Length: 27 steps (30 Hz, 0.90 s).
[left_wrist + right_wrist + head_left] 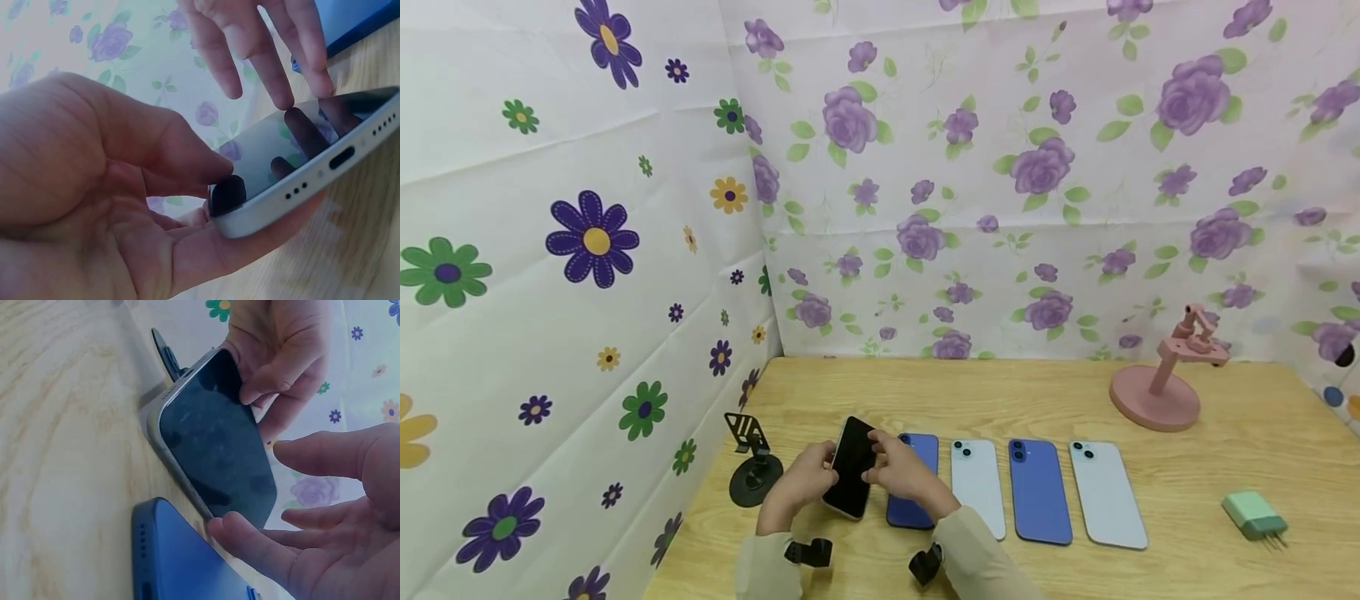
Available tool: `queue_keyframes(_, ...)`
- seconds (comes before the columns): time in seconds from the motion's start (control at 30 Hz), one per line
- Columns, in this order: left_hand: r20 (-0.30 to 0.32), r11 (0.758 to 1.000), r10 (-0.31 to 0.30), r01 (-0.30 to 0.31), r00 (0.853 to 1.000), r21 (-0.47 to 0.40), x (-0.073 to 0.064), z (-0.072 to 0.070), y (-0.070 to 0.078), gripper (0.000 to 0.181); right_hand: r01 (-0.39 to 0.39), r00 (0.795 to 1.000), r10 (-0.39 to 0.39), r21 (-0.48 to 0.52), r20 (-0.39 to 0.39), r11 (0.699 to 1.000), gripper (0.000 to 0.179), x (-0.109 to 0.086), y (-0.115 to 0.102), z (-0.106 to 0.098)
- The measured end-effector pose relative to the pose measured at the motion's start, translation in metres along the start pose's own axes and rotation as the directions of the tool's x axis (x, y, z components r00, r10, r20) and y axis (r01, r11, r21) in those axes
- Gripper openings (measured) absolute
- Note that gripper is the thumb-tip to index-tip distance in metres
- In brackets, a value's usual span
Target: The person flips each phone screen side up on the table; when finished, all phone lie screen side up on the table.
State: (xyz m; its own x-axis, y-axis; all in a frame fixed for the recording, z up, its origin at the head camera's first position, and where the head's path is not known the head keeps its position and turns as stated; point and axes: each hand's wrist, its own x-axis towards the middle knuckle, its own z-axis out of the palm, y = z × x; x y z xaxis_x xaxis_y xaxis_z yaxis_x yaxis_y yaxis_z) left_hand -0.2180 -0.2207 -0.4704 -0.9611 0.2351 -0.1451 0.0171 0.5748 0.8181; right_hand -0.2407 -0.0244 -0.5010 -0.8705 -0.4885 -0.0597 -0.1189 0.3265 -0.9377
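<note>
In the head view my left hand (806, 480) grips a smartphone (852, 468) with a dark screen and pale frame. The phone tilts above the table, screen upward. In the left wrist view my left thumb (200, 159) lies over the screen's edge, with fingers under the back. My right hand (906, 473) is at the phone's other side. Its fingers (256, 547) are spread and fairly straight, one at the phone's edge, with the thumb (331, 453) apart from the screen. A blue phone (928, 467) lies face down beneath the right hand, partly hidden by it.
Right of the hands lie a white phone (979, 492), another blue phone (1042, 492) and another white phone (1109, 496). A black phone stand (755, 477) is at left. A pink stand (1153, 397) stands back right; a green plug adapter (1255, 512) lies front right.
</note>
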Motion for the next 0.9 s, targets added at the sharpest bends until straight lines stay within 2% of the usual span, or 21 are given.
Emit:
queue_keyframes(0.17,-0.024,0.999,-0.024,0.025,0.999,0.026,0.001,0.002,0.001,0.024,0.007,1.0,-0.007,-0.045,-0.001,0.999,0.064,0.0,0.0,-0.001)
queue_keyframes(0.4,-0.068,0.991,-0.048,0.056,0.997,0.124,0.006,0.007,0.0,0.044,-0.018,1.0,0.018,-0.036,-0.001,0.999,0.063,-0.003,-0.004,-0.005)
queue_keyframes(0.5,-0.072,0.99,-0.065,0.074,0.995,0.123,0.007,0.009,-0.002,0.046,-0.02,1.0,0.02,-0.02,0.001,1.0,0.063,-0.004,-0.006,-0.006)
queue_keyframes(0.9,-0.094,0.984,-0.053,0.068,0.994,0.165,0.014,0.016,-0.008,0.028,0.013,1.0,-0.012,-0.067,0.02,0.998,0.067,-0.004,-0.007,-0.008)
